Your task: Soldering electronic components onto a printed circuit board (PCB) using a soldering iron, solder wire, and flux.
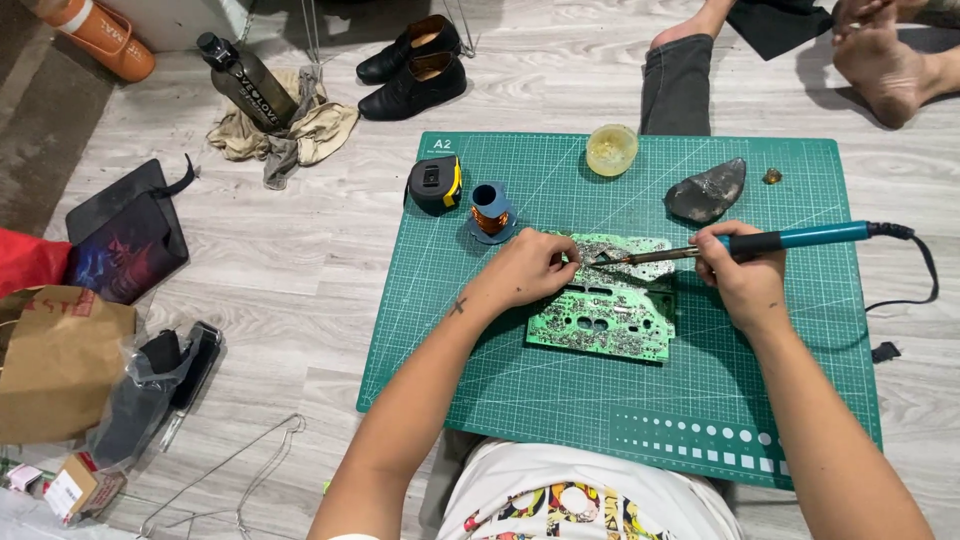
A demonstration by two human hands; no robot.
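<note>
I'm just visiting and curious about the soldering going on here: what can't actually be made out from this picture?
- Head view: what the left hand pinches is hidden by its fingers.
- The soldering iron tip's contact with the circuit board is too small to tell.
- The board's parts are too small.
- The iron's cord leaves the right edge.
- The jar contents are unclear.
- The seated person's body is cut off at the top edge.

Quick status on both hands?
Left hand: fingers pinched at the circuit board; anything held cannot be told.
Right hand: closed on soldering iron.

Bare forearms, small cross tattoo on left forearm (457,306), white patterned shirt (580,500).
</note>
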